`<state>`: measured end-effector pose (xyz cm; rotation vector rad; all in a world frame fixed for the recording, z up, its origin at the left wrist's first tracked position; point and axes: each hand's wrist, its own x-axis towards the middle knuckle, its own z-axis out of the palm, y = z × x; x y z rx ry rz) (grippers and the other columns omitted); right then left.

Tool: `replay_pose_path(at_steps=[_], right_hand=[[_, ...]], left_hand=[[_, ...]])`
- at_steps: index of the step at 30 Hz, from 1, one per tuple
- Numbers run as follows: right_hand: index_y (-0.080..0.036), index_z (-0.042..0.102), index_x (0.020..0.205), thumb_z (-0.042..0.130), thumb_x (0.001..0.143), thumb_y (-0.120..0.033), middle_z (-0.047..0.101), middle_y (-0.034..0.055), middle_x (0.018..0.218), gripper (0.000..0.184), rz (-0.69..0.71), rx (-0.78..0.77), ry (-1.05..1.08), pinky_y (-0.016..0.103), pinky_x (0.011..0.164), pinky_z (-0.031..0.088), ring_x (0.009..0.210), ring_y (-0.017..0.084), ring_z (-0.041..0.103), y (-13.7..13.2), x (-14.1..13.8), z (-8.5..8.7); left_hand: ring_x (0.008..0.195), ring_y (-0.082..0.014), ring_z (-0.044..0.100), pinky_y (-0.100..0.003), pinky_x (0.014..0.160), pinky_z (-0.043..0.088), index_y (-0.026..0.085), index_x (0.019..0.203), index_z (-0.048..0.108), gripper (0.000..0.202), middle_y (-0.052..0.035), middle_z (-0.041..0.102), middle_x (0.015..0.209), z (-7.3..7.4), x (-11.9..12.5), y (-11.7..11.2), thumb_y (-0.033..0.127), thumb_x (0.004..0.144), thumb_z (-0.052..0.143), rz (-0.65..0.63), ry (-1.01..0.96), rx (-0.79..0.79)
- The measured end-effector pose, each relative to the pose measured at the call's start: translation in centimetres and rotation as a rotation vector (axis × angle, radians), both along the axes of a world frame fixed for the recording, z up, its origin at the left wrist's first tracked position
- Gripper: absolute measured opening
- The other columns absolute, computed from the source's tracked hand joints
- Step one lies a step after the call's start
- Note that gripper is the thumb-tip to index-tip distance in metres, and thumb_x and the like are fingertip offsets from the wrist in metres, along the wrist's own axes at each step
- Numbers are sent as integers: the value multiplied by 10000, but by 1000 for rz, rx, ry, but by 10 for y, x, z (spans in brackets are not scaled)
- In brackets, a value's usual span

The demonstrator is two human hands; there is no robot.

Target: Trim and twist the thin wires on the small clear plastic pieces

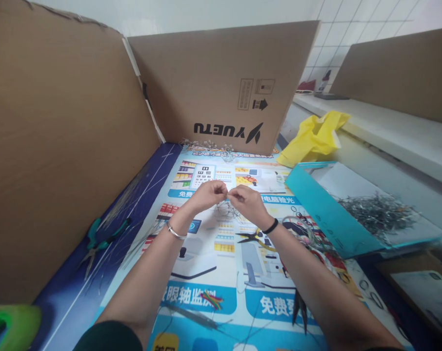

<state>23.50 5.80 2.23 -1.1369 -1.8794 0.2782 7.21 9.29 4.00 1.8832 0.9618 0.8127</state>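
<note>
I have the left hand (211, 194) and the right hand (246, 200) meeting over the middle of the poster-covered bench (171, 158), thumb and fingers of each pinching thin wire (226, 209) whose loops show just below the fingertips, though the exact grip is too small for me to make out. Yellow-handled pliers (256, 237) lie just beside the right forearm, while teal-handled pliers (92, 238) sit near the bench's left edge and a turquoise box (327, 214) holding silvery wire pieces (378, 214) stands along its right edge.
</note>
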Motion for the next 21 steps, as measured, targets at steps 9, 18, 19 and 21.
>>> replay_pose_path(at_steps=[9,18,19,21], right_hand=[[-184,638,742,533,733,-141,625,18,709,114,63,-44,40,225,582,429,624,114,542,5,7,4],[-194,615,694,524,716,-104,573,3,685,130,145,-12,-22,228,610,413,622,110,508,4,7,4],[-194,606,682,523,711,-101,563,0,675,128,147,-9,-25,228,608,410,617,109,501,4,7,3],[-193,585,661,517,699,-95,542,-6,654,125,142,-8,-24,226,600,404,606,107,489,4,6,1]], left_hand=[[618,-83,448,-198,575,350,140,710,578,90,12,521,676,-2,-5,1,225,697,603,-123,-74,-29],[597,-87,477,-210,576,382,133,670,582,100,10,538,628,-3,-8,3,225,674,622,-165,-89,-103],[591,-85,476,-208,571,383,132,667,583,96,11,538,623,-2,-8,3,218,672,624,-169,-90,-110],[580,-80,473,-203,560,382,130,667,580,94,14,535,616,-2,-8,3,209,667,631,-173,-95,-119]])
